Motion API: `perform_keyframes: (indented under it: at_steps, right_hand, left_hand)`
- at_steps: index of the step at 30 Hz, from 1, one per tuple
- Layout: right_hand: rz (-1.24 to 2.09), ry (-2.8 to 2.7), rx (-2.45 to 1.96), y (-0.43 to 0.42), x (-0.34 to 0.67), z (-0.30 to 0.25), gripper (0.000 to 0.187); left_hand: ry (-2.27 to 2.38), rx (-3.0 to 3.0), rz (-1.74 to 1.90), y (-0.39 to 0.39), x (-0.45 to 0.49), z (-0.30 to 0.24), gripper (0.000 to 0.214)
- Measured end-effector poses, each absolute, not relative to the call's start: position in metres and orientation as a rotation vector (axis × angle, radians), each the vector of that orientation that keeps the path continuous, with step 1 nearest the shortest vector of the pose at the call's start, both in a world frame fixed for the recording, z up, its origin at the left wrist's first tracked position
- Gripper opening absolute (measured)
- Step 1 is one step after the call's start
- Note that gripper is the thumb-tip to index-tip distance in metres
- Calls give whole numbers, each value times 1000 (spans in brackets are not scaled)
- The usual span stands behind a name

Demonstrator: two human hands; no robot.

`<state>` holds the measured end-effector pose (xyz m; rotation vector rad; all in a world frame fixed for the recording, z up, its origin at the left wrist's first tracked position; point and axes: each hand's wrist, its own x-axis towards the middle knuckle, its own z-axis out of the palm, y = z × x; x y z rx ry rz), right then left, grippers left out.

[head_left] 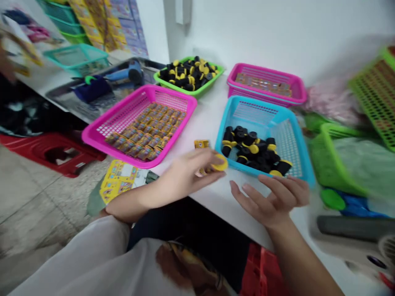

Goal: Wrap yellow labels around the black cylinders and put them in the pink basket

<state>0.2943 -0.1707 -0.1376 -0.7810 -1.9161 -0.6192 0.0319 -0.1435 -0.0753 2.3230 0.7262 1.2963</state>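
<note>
My left hand (188, 174) is closed round a small yellow-capped piece (219, 163) just in front of the blue basket (290, 135), which holds several black and yellow spools (253, 150). My right hand (273, 197) hovers palm-up with fingers spread and slightly curled, holding nothing, at the blue basket's near rim. A small yellow labelled piece (201, 144) stands on the white table (206, 119) between the blue basket and a pink basket (114, 123) filled with rows of printed wrappers (148, 131).
A green basket of black and yellow spools (189, 73) and a second pink basket (267, 84) sit at the back. Green baskets (339, 160) and a grey tool (354, 234) crowd the right. A red stool (52, 152) and a yellow card (119, 179) lie left.
</note>
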Motion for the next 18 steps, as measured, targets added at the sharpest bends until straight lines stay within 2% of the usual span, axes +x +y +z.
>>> perform_keyframes:
  at_steps: [3, 6, 11, 14, 18]
  right_hand:
    - [-781, -1974, -840, -169, 290, -129, 43]
    - [-937, -1962, -905, -163, 287, -124, 43]
    - [-949, -1946, -1015, -158, 287, -127, 35]
    - [-836, -1946, -1112, -156, 288, -130, 28]
    - [-452, -1870, -1272, -143, 294, -124, 11]
  left_hand:
    - [1200, 2426, 1208, -126, -34, -57, 10]
    - [1706, 2375, 1194, -88, -113, -51, 20]
    - [1953, 2302, 682, -23, -215, -70, 25]
    - [2086, 2230, 406, -4, -236, -89, 39]
    - [2143, 2197, 310, -2, -230, -96, 57]
